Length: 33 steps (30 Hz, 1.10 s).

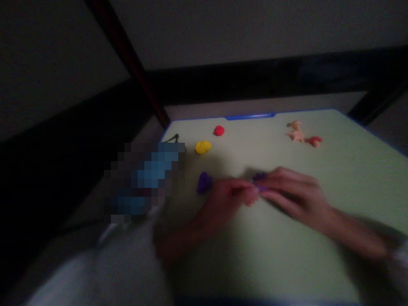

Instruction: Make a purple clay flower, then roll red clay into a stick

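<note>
My left hand and my right hand meet over the middle of the board, fingertips pinched together. Between them shows a small purple piece of modelling clay, gripped from both sides and partly covered by the fingers. A purple clay lump lies just left of my left hand. Another bit of purple clay sits behind my right fingertips, partly hidden. Blur and dim light hide the exact shape of the held piece.
The pale board has a blue edge and a blue handle. Yellow clay and red clay lie at its far left. Several peach-coloured clay shapes, one partly red, lie far right. A pixelated area covers the left side.
</note>
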### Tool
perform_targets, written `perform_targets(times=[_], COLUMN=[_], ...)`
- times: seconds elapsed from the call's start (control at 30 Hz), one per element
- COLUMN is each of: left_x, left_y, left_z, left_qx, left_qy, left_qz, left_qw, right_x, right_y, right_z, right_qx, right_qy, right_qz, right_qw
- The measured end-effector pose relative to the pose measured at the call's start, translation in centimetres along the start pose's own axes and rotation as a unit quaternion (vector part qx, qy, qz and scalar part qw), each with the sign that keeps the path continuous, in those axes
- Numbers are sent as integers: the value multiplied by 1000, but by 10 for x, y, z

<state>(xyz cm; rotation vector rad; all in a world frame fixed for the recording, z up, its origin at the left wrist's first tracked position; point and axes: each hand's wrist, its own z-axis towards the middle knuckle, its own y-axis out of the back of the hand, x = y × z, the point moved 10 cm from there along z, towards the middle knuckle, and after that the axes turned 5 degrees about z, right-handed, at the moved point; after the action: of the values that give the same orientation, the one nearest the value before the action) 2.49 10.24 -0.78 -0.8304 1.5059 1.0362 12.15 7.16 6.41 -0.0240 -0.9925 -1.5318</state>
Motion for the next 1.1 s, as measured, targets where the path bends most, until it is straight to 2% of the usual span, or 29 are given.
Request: perform_targets(times=[0.2,0.33,0.53,0.83,1.0,1.1], left_x=[-3,-4,-5,-6,-2,0], left_y=[8,11,10,10,9,8], left_z=[-2,-4,-4,-3,-1,0], left_qx=[-55,-80,-77,-73,-60,-49], left_qy=[2,13,19,-4,-11,-1], left_qz=[-22,-34,-25,1,10,-9], left_qw=[998,996,997,997,998,999], right_x=[-4,-1,3,9,9,5], right_y=[4,3,5,8,7,7], right_z=[1,0,-1,0,-1,0], right_qx=[-29,-24,-23,-24,-14,-22], right_qy=[-25,-9,11,39,40,18], right_qz=[1,-5,-13,-53,-55,-32], right_qw=[999,1000,1000,998,998,999])
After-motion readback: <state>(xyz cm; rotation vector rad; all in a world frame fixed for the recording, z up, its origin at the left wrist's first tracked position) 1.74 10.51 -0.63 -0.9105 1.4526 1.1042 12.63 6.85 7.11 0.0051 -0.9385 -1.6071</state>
